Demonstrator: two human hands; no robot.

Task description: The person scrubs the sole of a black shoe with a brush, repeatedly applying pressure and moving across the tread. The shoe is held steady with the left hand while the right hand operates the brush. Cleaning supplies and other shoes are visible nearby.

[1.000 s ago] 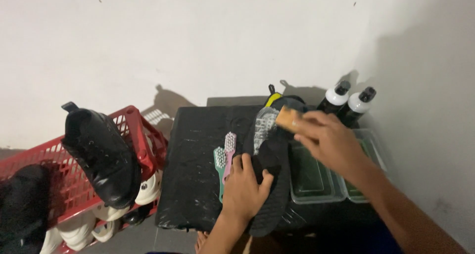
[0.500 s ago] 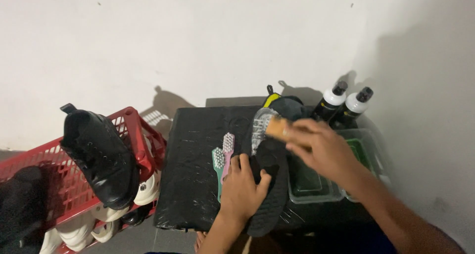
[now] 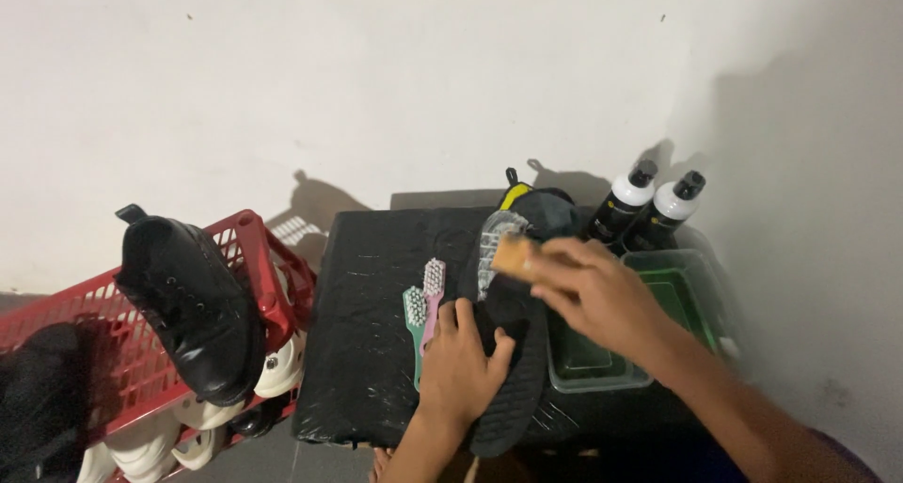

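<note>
A black shoe (image 3: 513, 351) lies on its side on a black-covered table (image 3: 376, 332), sole toward me. My left hand (image 3: 461, 365) presses down on its near half and holds it still. My right hand (image 3: 593, 290) grips a wooden brush (image 3: 513, 254) and rests it on the shoe's soapy toe end. A green toothbrush (image 3: 415, 328) and a pink toothbrush (image 3: 432, 300) lie side by side just left of the shoe.
Two black bottles with white collars (image 3: 644, 205) stand at the table's back right. A clear tub with a green inside (image 3: 611, 370) sits right of the shoe. A red crate (image 3: 113, 351) at left carries a black shoe (image 3: 193, 304) and several white clogs. A white wall stands behind.
My right hand has moved the brush leftward along the shoe's toe end. My left hand has stayed on the shoe.
</note>
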